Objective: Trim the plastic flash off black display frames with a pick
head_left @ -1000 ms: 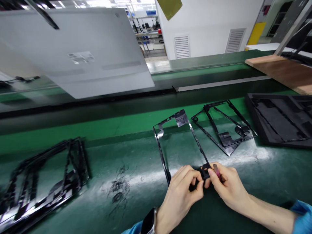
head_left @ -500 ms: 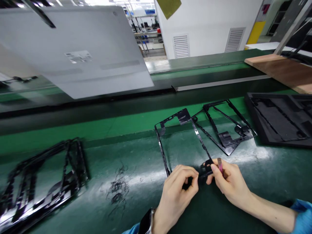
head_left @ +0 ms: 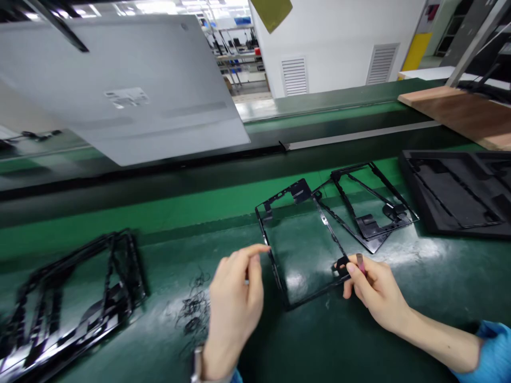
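A thin black rectangular plastic frame [head_left: 329, 226] is tilted up in front of me over the green bench. My right hand [head_left: 377, 290] pinches its near right corner between thumb and fingers. A small pink tool with a flat metal-looking tip [head_left: 360, 262] also sticks up from that hand; most of it is hidden. My left hand [head_left: 237, 298] is at the frame's left side, index finger stretched out and its tip at the rail. The other fingers are bent, and I see nothing held in them. Thin black scraps [head_left: 194, 314] lie in a tangle left of it.
A stack of black frames [head_left: 75, 303] lies at the left. More frames [head_left: 369, 234] overlap behind the held one. A black foam tray [head_left: 451, 231] holding a frame is at right. A grey panel [head_left: 167, 127] hangs over the back left, and a wooden board [head_left: 459, 114] is at back right.
My left hand has moved left and up from the frame's near edge to its left rail, its index finger now straightened. My right hand keeps its grip on the corner.
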The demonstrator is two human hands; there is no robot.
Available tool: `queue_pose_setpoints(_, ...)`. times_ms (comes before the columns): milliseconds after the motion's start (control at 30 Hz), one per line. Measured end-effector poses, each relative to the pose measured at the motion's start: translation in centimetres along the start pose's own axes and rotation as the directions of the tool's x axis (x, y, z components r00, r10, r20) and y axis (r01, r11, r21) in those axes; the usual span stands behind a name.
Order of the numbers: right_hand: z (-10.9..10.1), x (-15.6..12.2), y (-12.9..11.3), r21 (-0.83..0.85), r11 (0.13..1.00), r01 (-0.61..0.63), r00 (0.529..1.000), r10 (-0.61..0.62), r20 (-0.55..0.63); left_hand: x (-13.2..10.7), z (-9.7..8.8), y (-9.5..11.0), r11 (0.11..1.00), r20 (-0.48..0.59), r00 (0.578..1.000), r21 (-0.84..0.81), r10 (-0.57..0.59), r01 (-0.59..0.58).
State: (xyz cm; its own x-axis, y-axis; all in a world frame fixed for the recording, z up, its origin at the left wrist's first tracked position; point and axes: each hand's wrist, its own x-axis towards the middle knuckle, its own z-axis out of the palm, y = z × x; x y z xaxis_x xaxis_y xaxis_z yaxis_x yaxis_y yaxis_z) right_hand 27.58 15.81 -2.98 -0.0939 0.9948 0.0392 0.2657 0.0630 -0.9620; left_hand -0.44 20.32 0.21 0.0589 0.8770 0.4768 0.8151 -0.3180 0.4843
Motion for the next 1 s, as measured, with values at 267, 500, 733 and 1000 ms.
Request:
queue_pose_setpoints(267,-1.6,1.1,-1.3,-0.243,0.969,0.047,0.996,-0.065,-0.066,0.2,-0.7,-5.7,0.873,0.252,0.962,0.487,-0.105,-0.033)
queue_pose_setpoints(500,-2.6,2.7,-1.6,0.405,0.914,0.038,0.990,0.020,-0.138,0.4,0.1,-0.7,0.935,0.236,0.904,-0.091,0.356,-0.344)
queue_pose_setpoints(733,-2.5,3.3,-2.6,0.788,0.588,-0.182,0.975,0.212,0.067,-3.4,3.3,3.9,0.856,0.498,0.706,-0.399,0.503,-0.328)
queue_pose_setpoints(1000,-2.3,3.0,-2.7,0.780,0.588,-0.213,0.974,0.195,0.118,-4.8,4.9,4.0,0.839,0.404,0.747,-0.382,0.529,-0.387)
